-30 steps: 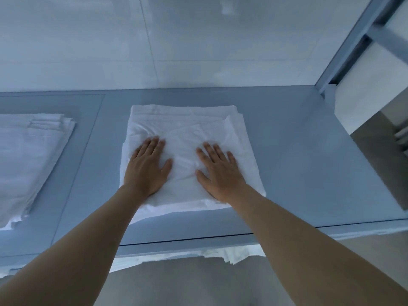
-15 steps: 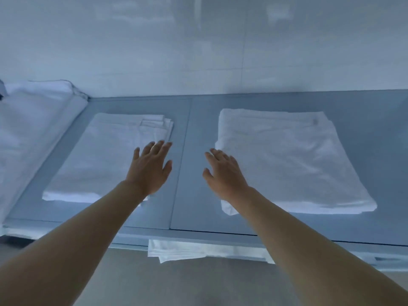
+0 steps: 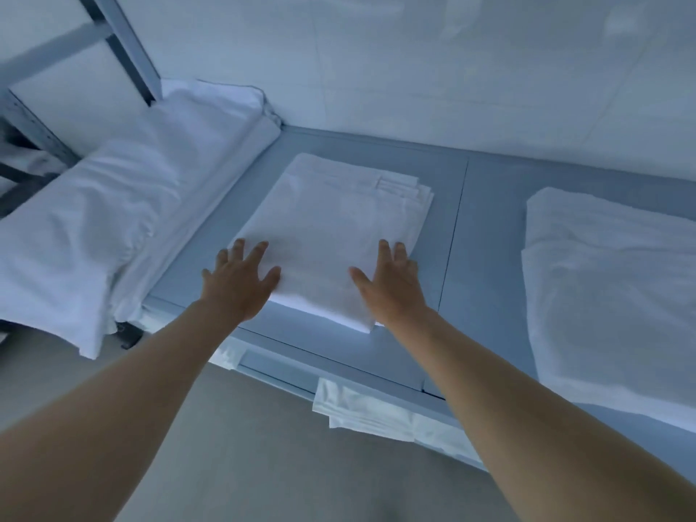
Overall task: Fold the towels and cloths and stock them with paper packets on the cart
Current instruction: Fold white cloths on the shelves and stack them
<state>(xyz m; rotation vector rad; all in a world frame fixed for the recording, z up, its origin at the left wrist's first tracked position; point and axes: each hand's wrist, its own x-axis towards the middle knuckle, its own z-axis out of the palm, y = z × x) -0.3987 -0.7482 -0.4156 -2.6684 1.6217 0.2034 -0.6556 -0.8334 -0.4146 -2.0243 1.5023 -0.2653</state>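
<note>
A folded white cloth (image 3: 335, 227) lies in the middle of the grey-blue shelf (image 3: 486, 235). My left hand (image 3: 237, 284) has its fingers spread over the cloth's near left corner. Over the near right corner is my right hand (image 3: 391, 288), fingers straight. I cannot tell whether either hand touches the cloth. Another folded white cloth (image 3: 610, 295) lies to the right on the same shelf. At the left a bulkier pile of white linen (image 3: 124, 209) hangs over the shelf's front edge.
White cloth (image 3: 361, 408) on a lower level pokes out below the shelf's front edge. A white wall (image 3: 414, 69) closes the back. A grey metal upright (image 3: 124, 43) stands at the far left. The floor (image 3: 226, 465) lies below.
Both hands left the right-hand cloth and moved left to the middle one. The view swung left, bringing the bulky linen pile and the metal upright into sight.
</note>
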